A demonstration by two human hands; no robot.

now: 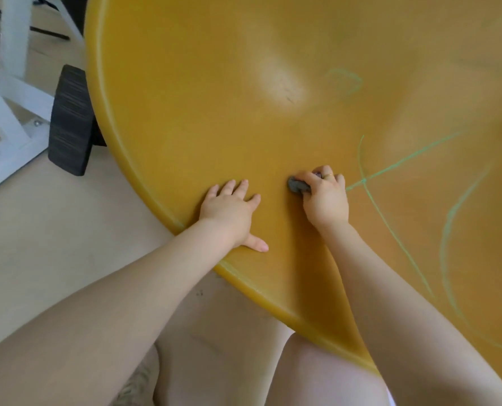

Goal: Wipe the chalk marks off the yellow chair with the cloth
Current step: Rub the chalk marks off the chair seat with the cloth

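Currently your right hand (326, 197) grips the cloth (298, 185), a small dark wad bunched under curled fingers and pressed on the yellow chair (214, 127) seat near its front edge. Your left hand (229, 212) lies flat, fingers spread, on the seat just beside it, holding nothing. Expect the cloth to be soft and light; keep it bunched in the grip. The seat looks rigid and smooth. Green chalk marks (396, 165) lie just right of the cloth, extending well across the seat.

The right hand (326, 197) hides most of the cloth (298, 186); the yellow chair (214, 127) runs off-frame.
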